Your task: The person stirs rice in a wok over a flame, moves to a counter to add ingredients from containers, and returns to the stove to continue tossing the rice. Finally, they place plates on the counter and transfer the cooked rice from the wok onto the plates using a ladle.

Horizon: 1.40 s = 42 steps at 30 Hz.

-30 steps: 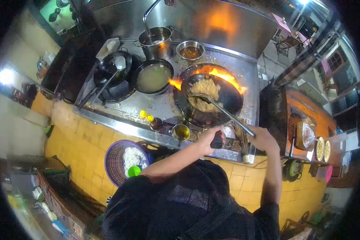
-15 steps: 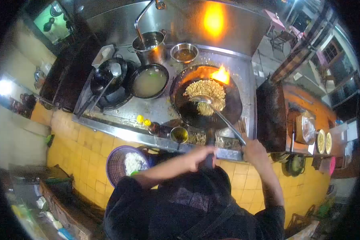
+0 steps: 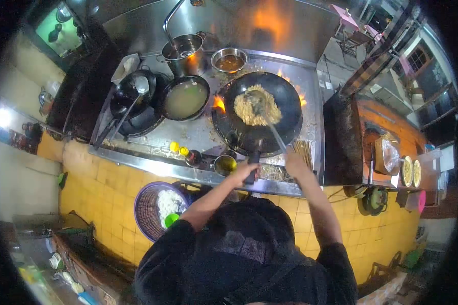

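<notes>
A black wok sits over the burner, with a heap of brown food that looks like fried rice in it. My left hand is closed around the wok's dark handle at the near side. My right hand grips the long shaft of a metal ladle. The ladle's head rests in the food and is blurred by motion. Flames lick up at the wok's left side and others rise at its right. A metal cup of yellow oil stands just left of my left hand.
Left on the stove are a pan of cloudy liquid, stacked woks with another ladle, and a steel pot. A bowl of brown liquid stands behind. Below is a purple basket with white rice. Two plates are at right.
The wok has shifted forward and levelled, and its food now lies gathered beneath the ladle head. Both hands moved forward and left. The large flame at the back has shrunk to flames beside the wok.
</notes>
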### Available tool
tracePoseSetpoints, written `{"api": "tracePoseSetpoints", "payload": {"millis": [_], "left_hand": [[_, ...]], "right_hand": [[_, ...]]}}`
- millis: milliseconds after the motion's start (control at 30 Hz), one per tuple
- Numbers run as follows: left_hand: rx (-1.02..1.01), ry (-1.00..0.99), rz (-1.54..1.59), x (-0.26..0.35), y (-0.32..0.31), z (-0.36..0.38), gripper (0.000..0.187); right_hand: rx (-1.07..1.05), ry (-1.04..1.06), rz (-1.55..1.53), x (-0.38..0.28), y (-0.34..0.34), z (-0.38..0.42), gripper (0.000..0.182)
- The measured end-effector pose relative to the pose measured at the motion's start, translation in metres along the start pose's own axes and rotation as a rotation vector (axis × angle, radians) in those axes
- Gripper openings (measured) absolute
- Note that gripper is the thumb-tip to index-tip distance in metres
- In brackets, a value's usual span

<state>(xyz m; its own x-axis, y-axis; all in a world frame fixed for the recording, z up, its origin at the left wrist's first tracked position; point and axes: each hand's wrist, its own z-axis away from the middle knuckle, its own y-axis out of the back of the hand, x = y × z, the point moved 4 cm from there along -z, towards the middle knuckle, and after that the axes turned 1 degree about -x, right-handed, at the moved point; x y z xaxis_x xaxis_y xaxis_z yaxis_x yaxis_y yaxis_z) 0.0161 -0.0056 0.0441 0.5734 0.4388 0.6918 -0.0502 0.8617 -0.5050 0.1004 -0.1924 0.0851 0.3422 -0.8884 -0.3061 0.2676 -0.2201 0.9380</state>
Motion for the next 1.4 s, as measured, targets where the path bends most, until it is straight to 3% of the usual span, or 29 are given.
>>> {"api": "tracePoseSetpoints", "payload": {"millis": [67,133,167,267,300,333,400,433,467,533,567,633,667,733,767,800,867,967,1033,1067,1133,1200,1233,1267,1333,1400], "left_hand": [[-0.061,0.031,0.092,-0.018,0.024,-0.037,0.017],[0.076,-0.037,-0.103,-0.013,0.027,-0.044,0.012],[-0.053,-0.056,-0.017,-0.006,0.018,-0.036,0.012],[-0.027,-0.036,0.073,-0.001,0.012,-0.032,0.015],[-0.004,-0.045,0.025,0.000,0.012,-0.032,0.016],[-0.009,-0.041,0.023,-0.003,0.013,-0.035,0.016],[-0.077,-0.028,0.085,-0.012,0.021,-0.041,0.017],[-0.076,-0.021,0.077,-0.012,0.023,-0.038,0.017],[-0.045,0.012,0.056,-0.010,0.022,-0.038,0.018],[-0.011,0.038,0.043,-0.006,0.018,-0.037,0.020],[0.005,0.093,0.042,-0.004,0.016,-0.036,0.017],[0.026,0.137,0.054,0.000,0.013,-0.041,0.014],[0.127,0.151,0.020,0.003,0.013,-0.048,0.013],[0.293,0.080,0.078,-0.009,0.004,-0.051,0.011],[0.391,0.070,0.176,0.010,-0.034,-0.016,0.012],[0.062,0.121,0.619,0.043,-0.084,0.028,0.016],[-0.055,0.219,0.554,0.094,-0.125,0.092,0.017],[-0.074,0.316,0.529,0.079,-0.098,0.069,0.016],[-0.086,0.216,0.501,0.063,-0.055,0.030,0.016],[0.087,0.190,0.307,0.055,-0.046,0.028,0.019],[0.225,0.225,0.172,0.035,-0.064,0.056,0.022],[-0.017,0.344,0.273,0.027,-0.097,0.099,0.023],[-0.077,0.353,0.169,0.037,-0.111,0.122,0.023],[-0.022,0.409,0.184,0.034,-0.109,0.122,0.024],[-0.061,0.312,0.092,0.052,-0.084,0.092,0.021],[0.030,0.210,0.236,0.056,-0.043,0.048,0.019]], "right_hand": [[-0.028,0.158,-0.037,-0.003,0.027,-0.004,0.031],[-0.060,0.154,0.037,0.008,0.091,-0.006,0.031],[-0.112,0.144,0.104,0.012,0.108,-0.007,0.031],[-0.013,-0.050,0.336,0.028,0.051,-0.044,0.032],[0.093,0.010,0.275,-0.015,0.062,-0.036,0.029],[0.093,0.003,0.276,-0.005,0.052,-0.040,0.029],[-0.022,0.103,-0.065,0.012,0.017,-0.059,0.030],[-0.347,0.048,0.053,-0.013,0.087,-0.046,0.030],[-0.530,0.218,0.250,0.016,0.097,-0.057,0.030],[-0.500,0.124,0.373,0.038,0.114,-0.066,0.029],[-0.498,0.129,0.378,0.037,0.079,-0.062,0.029],[0.235,0.041,0.955,0.035,0.004,-0.055,0.033],[0.243,0.068,0.960,0.024,0.011,-0.058,0.033],[-0.305,0.122,0.321,0.003,0.013,-0.047,0.039],[-0.310,0.140,0.313,-0.020,0.079,-0.013,0.039],[-0.311,0.084,0.232,-0.060,0.143,0.017,0.040],[-0.290,-0.024,0.467,-0.048,0.170,0.037,0.041],[-0.271,0.099,0.561,-0.045,0.168,0.067,0.046],[-0.271,0.069,0.511,-0.055,0.169,0.082,0.048],[-0.257,0.037,0.467,-0.056,0.170,0.086,0.051],[-0.198,0.045,0.439,-0.043,0.155,0.090,0.049],[-0.093,0.049,0.362,-0.038,0.137,0.094,0.048],[-0.024,0.040,0.337,-0.041,0.134,0.094,0.047],[-0.019,0.039,0.326,-0.043,0.134,0.092,0.047],[-0.069,0.025,0.316,-0.043,0.131,0.095,0.050],[-0.124,0.014,0.280,-0.038,0.120,0.088,0.055]]}}
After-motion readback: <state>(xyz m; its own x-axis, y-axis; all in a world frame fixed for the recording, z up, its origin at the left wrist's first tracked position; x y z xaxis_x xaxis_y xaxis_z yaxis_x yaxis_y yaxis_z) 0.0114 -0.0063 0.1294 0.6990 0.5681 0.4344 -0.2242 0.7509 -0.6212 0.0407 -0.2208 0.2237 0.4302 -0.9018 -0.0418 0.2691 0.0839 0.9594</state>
